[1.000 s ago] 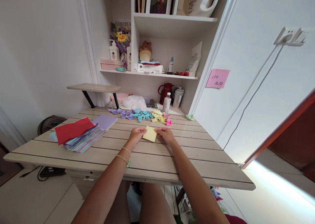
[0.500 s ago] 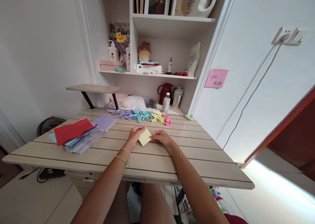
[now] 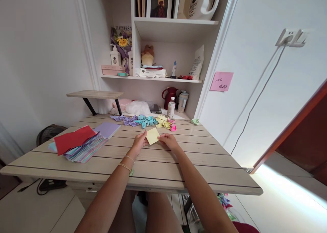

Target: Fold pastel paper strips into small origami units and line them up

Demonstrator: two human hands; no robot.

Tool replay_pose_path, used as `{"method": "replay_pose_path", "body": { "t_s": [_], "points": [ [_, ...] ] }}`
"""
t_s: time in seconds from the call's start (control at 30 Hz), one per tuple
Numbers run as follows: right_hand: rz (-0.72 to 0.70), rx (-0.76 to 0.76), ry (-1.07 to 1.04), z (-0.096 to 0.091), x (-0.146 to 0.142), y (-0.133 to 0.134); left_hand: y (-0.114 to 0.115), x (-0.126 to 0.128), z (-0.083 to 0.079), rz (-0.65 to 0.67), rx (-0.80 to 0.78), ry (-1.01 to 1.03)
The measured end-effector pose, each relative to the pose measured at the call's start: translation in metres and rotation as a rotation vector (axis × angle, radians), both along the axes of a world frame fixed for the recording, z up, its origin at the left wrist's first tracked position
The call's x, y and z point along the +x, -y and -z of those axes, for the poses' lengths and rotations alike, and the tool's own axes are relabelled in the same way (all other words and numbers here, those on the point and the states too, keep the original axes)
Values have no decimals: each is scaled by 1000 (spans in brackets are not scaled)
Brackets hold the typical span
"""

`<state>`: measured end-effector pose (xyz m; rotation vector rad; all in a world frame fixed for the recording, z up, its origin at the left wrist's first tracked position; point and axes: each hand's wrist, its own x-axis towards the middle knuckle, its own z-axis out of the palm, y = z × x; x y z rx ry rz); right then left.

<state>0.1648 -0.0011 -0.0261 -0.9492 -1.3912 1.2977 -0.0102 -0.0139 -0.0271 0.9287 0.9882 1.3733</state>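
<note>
A small yellow paper square (image 3: 152,135) is held just above the middle of the wooden table (image 3: 158,166). My left hand (image 3: 139,143) pinches its left edge. My right hand (image 3: 168,141) pinches its right corner. Both hands have their fingers closed on the sheet. A row of folded paper shapes (image 3: 144,120) in purple, blue, yellow and pink lies just beyond the hands.
A fanned stack of coloured paper (image 3: 81,142) with a red sheet on top lies at the left. A lone green folded piece (image 3: 195,121) sits at the back right. A water bottle (image 3: 171,107), a red jug (image 3: 172,96) and shelves stand behind.
The yellow sheet has been turned and lifted a little farther from me between both hands. The view has shifted slightly.
</note>
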Motion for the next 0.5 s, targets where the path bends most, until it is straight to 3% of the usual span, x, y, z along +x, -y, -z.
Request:
{"method": "replay_pose_path", "body": {
  "t_s": [0.2,0.3,0.5],
  "points": [
    [-6,-10,-24,-1,0,0,-1,1,0,3,-3,24],
    [15,-13,-44,-3,-1,1,1,3,1,70,18,-33],
    [44,-19,-52,2,-2,-3,2,6,4,69,62,-134]
  ]
}}
